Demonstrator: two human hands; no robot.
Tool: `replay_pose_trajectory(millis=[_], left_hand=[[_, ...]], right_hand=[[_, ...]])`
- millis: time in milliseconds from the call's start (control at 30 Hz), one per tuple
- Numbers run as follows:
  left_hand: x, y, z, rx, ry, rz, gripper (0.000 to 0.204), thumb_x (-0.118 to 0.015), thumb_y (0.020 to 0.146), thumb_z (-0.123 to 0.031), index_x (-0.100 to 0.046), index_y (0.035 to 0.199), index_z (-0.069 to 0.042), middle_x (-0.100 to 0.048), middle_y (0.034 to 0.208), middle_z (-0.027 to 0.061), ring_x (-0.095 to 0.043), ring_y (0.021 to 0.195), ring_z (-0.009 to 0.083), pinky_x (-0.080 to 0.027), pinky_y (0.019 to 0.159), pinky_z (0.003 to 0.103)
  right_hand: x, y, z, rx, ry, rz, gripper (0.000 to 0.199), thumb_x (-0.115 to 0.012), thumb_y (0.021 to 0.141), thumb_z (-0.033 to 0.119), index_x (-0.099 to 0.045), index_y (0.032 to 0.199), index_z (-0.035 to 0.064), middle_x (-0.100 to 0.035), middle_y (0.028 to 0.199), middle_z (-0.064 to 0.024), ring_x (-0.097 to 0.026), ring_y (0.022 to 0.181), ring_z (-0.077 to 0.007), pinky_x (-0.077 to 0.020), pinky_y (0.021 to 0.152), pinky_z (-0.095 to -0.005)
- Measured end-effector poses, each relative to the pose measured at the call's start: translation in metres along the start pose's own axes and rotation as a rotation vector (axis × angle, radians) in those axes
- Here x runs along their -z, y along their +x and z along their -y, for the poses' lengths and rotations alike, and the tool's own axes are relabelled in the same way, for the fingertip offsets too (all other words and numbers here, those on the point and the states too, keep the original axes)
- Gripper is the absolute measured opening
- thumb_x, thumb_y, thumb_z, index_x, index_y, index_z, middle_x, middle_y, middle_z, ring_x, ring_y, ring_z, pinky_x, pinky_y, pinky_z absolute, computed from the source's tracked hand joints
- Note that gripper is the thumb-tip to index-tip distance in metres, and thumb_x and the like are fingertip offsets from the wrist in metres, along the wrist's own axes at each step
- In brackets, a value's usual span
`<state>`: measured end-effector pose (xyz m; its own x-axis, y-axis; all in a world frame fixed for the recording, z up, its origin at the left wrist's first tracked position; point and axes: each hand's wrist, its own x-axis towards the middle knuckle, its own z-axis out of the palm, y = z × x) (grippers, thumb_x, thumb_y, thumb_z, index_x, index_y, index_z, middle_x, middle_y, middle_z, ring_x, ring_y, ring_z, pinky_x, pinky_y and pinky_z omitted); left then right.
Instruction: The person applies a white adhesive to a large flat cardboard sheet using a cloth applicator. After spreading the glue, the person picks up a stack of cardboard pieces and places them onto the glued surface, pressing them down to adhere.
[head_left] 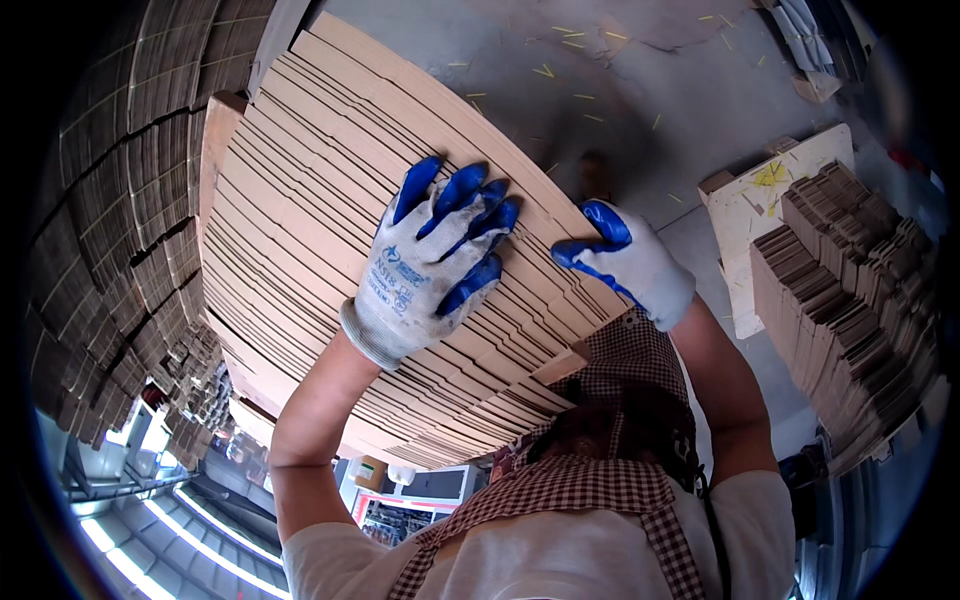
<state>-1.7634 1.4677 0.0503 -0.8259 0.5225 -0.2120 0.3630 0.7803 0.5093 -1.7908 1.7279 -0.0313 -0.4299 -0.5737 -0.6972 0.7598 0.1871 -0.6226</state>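
Both my hands wear white knit gloves with blue coated palms and fingers. A large stack of flat cardboard sheets (310,150) lies in front of me, its sheets overlapping in many staggered edges. Flat on top of it rests my left hand (425,265), fingers stretched out and slightly apart, pointing toward the far right edge. At the stack's right edge, near its close corner, my right hand (645,265) is bent round the border of the cardboard. Its thumb and a finger show on the edge; the other fingers are partly hidden.
Tall strapped piles of cardboard (160,70) line the left side. To the right, a pale wooden board (735,230) lies beside another pile of folded cardboard (800,290). Yellow strap scraps are strewn over the grey floor (640,110). A checked apron (560,500) covers my front.
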Motion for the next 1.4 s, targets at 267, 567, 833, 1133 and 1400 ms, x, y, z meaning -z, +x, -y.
replay_pose_trajectory(millis=[267, 567, 833, 1133, 1400], left_hand=[[-0.002, 0.004, -0.009, -0.055, 0.004, -0.061, 0.042, -0.069, 0.077, -0.020, -0.068, 0.118, -0.010, -0.061, 0.128, 0.0087, -0.050, 0.133, 0.0298, -0.026, 0.118, 0.060], [-0.030, 0.003, -0.017, -0.139, 0.108, -0.011, 0.036, -0.065, 0.082, -0.026, -0.068, 0.116, -0.015, -0.059, 0.130, 0.0050, -0.048, 0.134, 0.0246, -0.018, 0.121, 0.062], [-0.029, 0.001, -0.026, -0.105, 0.174, 0.045, 0.035, -0.064, 0.079, -0.026, -0.069, 0.112, -0.017, -0.061, 0.121, 0.0050, -0.055, 0.121, 0.0278, -0.023, 0.119, 0.062], [-0.037, 0.001, -0.026, -0.081, 0.258, 0.013, 0.032, -0.068, 0.075, -0.016, -0.067, 0.105, -0.025, -0.060, 0.118, 0.0009, -0.055, 0.119, 0.0234, -0.032, 0.117, 0.057], [-0.040, -0.002, -0.028, -0.059, 0.234, -0.010, 0.025, -0.068, 0.075, -0.013, -0.067, 0.098, -0.024, -0.060, 0.114, 0.0012, -0.056, 0.119, 0.0207, -0.034, 0.117, 0.056]], right_hand=[[-0.014, -0.009, -0.006, 0.354, -0.341, -0.189, 0.052, -0.078, 0.085, 0.020, -0.056, 0.129, 0.0007, -0.070, 0.109, -0.0162, -0.071, 0.093, -0.0247, -0.0548, 0.084, -0.0340], [-0.015, -0.007, -0.010, 0.383, -0.528, -0.211, 0.063, -0.081, 0.081, 0.023, -0.051, 0.132, 0.0007, -0.066, 0.117, -0.0200, -0.069, 0.100, -0.0330, -0.0544, 0.088, -0.0400], [-0.014, -0.008, 0.001, 0.196, -0.528, -0.140, 0.068, -0.077, 0.082, 0.005, -0.044, 0.142, 0.0001, -0.057, 0.136, -0.0177, -0.058, 0.123, -0.0270, -0.0466, 0.105, -0.0363], [-0.016, -0.010, 0.002, 0.296, -0.610, -0.180, 0.066, -0.079, 0.081, 0.010, -0.047, 0.138, 0.0007, -0.062, 0.129, -0.0191, -0.063, 0.118, -0.0288, -0.0491, 0.101, -0.0374], [-0.017, -0.010, 0.002, 0.317, -0.592, -0.227, 0.059, -0.081, 0.081, 0.022, -0.052, 0.128, -0.0002, -0.068, 0.112, -0.0205, -0.069, 0.097, -0.0354, -0.0556, 0.084, -0.0413]])
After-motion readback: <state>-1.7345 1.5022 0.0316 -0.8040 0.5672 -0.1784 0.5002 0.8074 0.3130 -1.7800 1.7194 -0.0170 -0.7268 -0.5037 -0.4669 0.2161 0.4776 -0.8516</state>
